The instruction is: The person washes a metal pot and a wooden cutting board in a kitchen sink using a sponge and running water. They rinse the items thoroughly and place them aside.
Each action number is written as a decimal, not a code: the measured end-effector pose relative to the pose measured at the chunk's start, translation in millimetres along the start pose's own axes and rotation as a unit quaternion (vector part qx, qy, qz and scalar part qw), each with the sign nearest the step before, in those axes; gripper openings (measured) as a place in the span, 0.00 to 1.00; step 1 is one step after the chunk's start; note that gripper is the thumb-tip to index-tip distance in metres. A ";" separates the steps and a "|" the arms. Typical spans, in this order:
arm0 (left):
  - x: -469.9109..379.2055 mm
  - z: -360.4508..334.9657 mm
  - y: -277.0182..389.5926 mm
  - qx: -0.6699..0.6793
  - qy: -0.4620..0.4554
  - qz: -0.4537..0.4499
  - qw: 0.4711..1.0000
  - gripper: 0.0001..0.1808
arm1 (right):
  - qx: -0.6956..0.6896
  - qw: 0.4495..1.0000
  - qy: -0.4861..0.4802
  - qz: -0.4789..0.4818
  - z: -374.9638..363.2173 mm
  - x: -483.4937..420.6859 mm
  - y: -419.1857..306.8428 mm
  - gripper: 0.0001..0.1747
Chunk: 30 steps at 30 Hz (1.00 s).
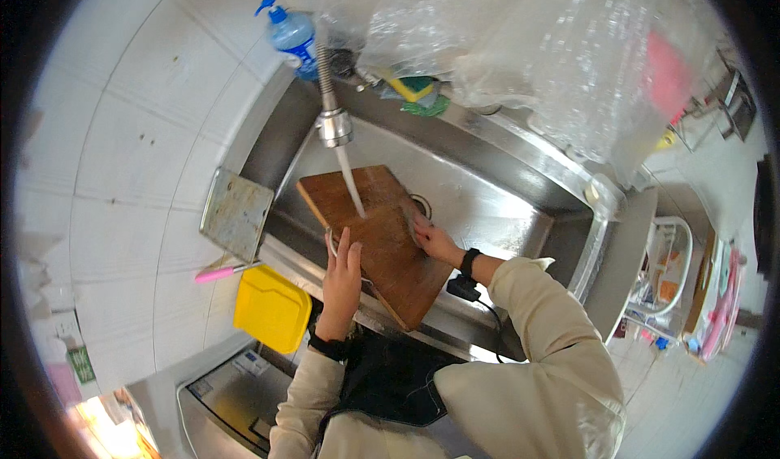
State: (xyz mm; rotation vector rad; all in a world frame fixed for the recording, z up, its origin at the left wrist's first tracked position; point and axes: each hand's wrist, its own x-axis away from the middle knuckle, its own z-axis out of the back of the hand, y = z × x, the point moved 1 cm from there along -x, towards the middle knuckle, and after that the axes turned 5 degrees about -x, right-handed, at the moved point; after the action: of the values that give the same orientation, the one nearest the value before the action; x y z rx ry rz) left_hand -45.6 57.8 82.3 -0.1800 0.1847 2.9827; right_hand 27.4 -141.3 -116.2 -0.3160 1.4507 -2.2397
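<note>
A wet wooden cutting board [390,239] lies tilted across the near side of a stainless steel sink [481,197]. Water runs from a metal faucet with a coiled neck [334,128] onto the board's upper part. My left hand [342,276] rests at the board's near left edge, beside a thin white cord or handle, its fingers along the board and its thumb hidden. My right hand [436,239] is at the far right side of the board, fingers bent round a thin greyish thing, perhaps a cloth or scouring pad, pressed to the wood; what it is cannot be told clearly.
A blue pump bottle [295,41], a yellow-green sponge [414,87] and clear plastic sheeting [524,38] are behind the sink. On the left are a stained square tray [237,214], a pink-handled tool [214,274] and a yellow plastic container [272,308]. A black plug with cable [464,288] lies at the near rim.
</note>
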 end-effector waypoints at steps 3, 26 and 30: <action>-9.6 7.0 10.0 -0.051 0.076 -0.018 0.996 0.10 | 0.109 0.961 -0.158 -0.198 43.7 41.7 -2.1 0.16; -137.1 198.5 216.8 0.025 -0.114 -0.428 0.896 0.16 | -0.132 0.863 0.481 -0.081 166.7 193.3 -194.9 0.09; -196.6 189.7 304.6 0.019 0.052 -0.633 0.772 0.21 | -0.173 0.847 0.495 -0.085 181.1 196.9 -199.7 0.10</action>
State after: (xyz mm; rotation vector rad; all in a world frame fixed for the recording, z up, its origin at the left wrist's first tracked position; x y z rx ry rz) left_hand 79.7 -243.7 328.9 -0.3027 0.0733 1.6061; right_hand -116.8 -313.5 130.9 0.7743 2.4095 -2.3595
